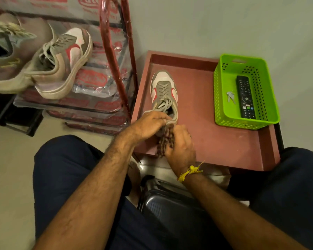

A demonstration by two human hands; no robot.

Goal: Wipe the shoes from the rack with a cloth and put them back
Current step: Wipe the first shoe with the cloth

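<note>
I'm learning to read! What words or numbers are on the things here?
Red logos on the shoe rack's plastic cover: too blurred to read.
Buttons on the remote in the green basket: too small to read.
Yellow mark on the grey shoe: cannot be read.
Nothing else shows writing.

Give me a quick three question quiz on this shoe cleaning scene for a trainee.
1. True or false: the remote lies in the green basket.
2. Which hand holds the checked cloth? A left, B right.
3. Fill in: the shoe being wiped sits on the red ____.

Key: 1 true. 2 B; the right hand grips it while the left hand steadies the heel. 3 tray.
</note>
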